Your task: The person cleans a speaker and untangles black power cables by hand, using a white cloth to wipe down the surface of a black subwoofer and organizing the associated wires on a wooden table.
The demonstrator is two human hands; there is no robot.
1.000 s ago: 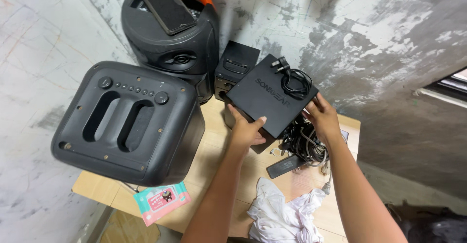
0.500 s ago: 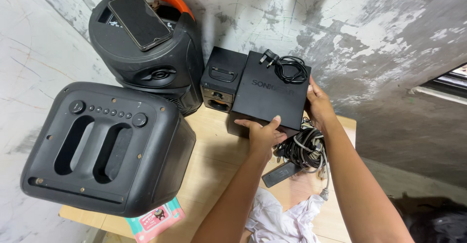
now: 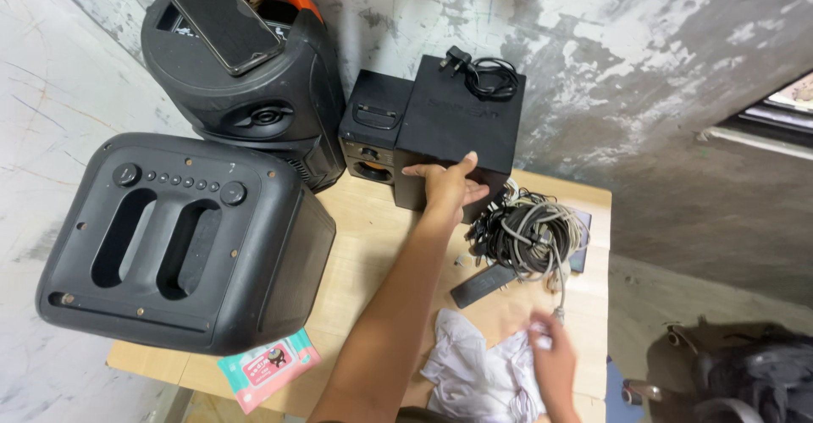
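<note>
My left hand [image 3: 451,188] grips the front top edge of a black box speaker [image 3: 457,122] that stands against the wall at the back of the wooden table [image 3: 373,258]. A coiled black plug cable [image 3: 484,76] lies on top of the box. My right hand [image 3: 552,362] is low at the table's front, blurred, touching the edge of a crumpled white cloth [image 3: 478,372]. Whether its fingers close on the cloth is unclear.
A small black speaker [image 3: 373,128] stands left of the box. A round speaker with an orange handle [image 3: 254,93] carries a phone [image 3: 227,23]. A big black speaker [image 3: 186,237] fills the left. A cable tangle [image 3: 529,232], a remote [image 3: 483,285] and a wipes packet [image 3: 267,365] lie around.
The black box speaker went back against the wall and stands level. My right hand left its side and dropped down to the white cloth. My left hand stayed on the box.
</note>
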